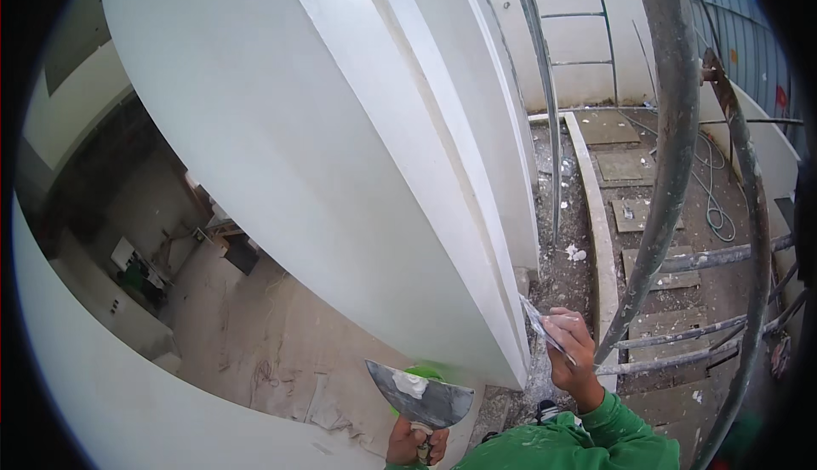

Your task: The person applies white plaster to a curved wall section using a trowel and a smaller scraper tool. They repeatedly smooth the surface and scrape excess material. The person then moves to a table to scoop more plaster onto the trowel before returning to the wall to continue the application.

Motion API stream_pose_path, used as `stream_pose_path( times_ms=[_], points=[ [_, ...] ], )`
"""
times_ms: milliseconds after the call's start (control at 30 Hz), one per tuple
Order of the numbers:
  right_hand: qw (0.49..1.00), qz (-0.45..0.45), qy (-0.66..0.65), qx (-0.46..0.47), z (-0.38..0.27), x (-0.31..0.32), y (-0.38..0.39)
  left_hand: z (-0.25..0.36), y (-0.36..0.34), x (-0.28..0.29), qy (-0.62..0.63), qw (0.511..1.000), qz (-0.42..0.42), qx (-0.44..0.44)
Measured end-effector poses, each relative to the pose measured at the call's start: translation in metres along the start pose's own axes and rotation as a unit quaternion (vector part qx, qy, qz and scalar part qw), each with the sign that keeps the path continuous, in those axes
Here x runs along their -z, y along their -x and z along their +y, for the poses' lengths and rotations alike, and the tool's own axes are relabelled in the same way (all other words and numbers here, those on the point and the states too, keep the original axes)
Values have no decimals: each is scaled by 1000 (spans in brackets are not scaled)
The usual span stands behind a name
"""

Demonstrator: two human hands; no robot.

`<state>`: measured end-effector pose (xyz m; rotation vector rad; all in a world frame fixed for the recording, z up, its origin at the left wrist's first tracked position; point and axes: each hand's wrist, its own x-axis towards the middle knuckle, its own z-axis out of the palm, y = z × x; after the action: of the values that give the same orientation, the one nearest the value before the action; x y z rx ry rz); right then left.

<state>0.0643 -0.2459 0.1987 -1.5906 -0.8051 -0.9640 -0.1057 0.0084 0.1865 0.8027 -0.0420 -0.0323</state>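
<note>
My left hand [407,443] is closed round the handle of a wide putty knife [442,404], low in the middle of the head view. A lump of white putty [410,383] lies on its dark blade. Farther right, my right hand [570,347] grips a thin, pale-smeared scraper [541,327]. Its blade is seen nearly edge-on, close to the corner of the white wall [400,240]; I cannot tell whether it touches. Part of a bright green object [425,372] shows behind the putty knife, its kind hidden.
Metal scaffold tubes [668,164] rise at my right, with cross bars [681,351] near my right arm. Below lie paving slabs [625,168], a low kerb [591,189] and a coiled hose [722,215]. Left of the wall is a dusty floor [221,317] with debris.
</note>
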Motion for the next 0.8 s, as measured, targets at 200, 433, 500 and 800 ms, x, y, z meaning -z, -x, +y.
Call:
stream_pose_path(
  times_ms=[200, 433, 500, 800],
  points=[
    [956, -213, -203, -19, -67, -17, 14, -27, -7, 12, 98, 985, -86, 117],
    [982, -158, -96, -40, -36, 26, -16, 0, -1, 28, 37, 978, -183, 93],
    [998, -31, -43, 18, -35, 35, -58, 4, 3, 26, 9, 988, -136, 74],
    [924, 190, -127, 305, -59, -21, -385, -14, 17, 41, -71, 996, 42, 14]
  ],
)
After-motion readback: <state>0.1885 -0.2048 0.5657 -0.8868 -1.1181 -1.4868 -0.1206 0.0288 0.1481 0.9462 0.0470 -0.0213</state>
